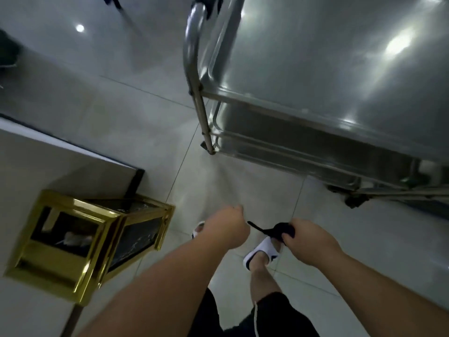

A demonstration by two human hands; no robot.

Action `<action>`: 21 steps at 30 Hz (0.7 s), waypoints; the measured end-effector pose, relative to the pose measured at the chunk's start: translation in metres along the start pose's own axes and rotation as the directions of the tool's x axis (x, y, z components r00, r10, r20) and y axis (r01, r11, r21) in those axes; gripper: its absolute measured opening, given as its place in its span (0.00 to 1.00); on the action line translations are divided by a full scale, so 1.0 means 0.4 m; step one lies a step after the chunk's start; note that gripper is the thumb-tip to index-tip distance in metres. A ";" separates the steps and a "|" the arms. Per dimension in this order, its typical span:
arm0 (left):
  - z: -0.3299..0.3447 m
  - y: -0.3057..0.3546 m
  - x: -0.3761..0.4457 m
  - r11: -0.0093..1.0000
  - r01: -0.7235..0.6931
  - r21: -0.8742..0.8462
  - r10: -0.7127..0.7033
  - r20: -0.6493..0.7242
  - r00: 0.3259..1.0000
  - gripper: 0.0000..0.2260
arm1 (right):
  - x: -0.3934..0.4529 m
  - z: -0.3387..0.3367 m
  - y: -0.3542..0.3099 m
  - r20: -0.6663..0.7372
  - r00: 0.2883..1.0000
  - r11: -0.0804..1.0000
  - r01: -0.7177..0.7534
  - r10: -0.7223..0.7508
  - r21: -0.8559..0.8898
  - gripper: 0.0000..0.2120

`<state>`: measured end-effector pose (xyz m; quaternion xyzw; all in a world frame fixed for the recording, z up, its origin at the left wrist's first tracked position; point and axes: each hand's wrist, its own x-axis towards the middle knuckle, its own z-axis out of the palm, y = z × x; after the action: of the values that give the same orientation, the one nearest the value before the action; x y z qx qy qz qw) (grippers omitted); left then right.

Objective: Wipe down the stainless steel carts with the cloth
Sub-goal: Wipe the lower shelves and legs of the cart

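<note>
— Where's the cart (340, 76)?
— Upper right, well apart from both hands, over the floor (145, 132).
— The cloth (279, 230)?
— Dark, bunched in the right hand (308, 239), which grips it, a tail trailing left.
— The left hand (227, 226)?
— Curled into a fist, apparently holding nothing, just beside the cloth's tail.

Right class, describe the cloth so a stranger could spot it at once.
Start at the steel cart upper right, then drop to the two hands below. The cloth is the small black bundle in the right hand, above a white slipper; the left hand holds nothing.

Dim, motion-blurred wide-angle view; ceiling lights glare off the cart (340, 69) and floor (80, 27).
</note>
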<state>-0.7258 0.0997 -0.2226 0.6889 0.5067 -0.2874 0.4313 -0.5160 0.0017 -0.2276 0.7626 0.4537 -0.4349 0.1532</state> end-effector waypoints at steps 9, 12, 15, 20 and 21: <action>-0.213 0.008 -0.254 0.947 -0.154 0.282 0.196 -0.128 0.972 0.18 | -0.345 -0.102 -0.104 -0.188 0.970 0.902 0.061 -0.154 -0.427 0.17; -0.270 0.020 -0.321 0.933 -0.213 0.291 0.272 -0.180 0.945 0.22 | -0.423 -0.112 -0.143 -0.244 0.955 0.894 0.045 -0.170 -0.445 0.16; -0.298 0.059 -0.385 0.903 -0.269 0.334 0.349 -0.208 0.914 0.24 | -0.501 -0.157 -0.167 -0.381 0.916 0.939 -0.015 -0.125 -0.345 0.15; -0.295 0.165 -0.464 0.847 -0.345 0.404 0.460 -0.233 0.857 0.23 | -0.605 -0.192 -0.137 -0.553 0.833 0.990 -0.087 0.009 -0.114 0.15; -0.287 0.189 -0.476 0.835 -0.353 0.422 0.476 -0.232 0.848 0.24 | -0.622 -0.191 -0.118 -0.569 0.822 0.993 -0.094 0.036 -0.073 0.15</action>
<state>-0.7199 0.1069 0.0118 0.8887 0.3451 -0.1560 0.2583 -0.5674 -0.0638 0.0236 0.8639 0.4729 -0.1611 0.0635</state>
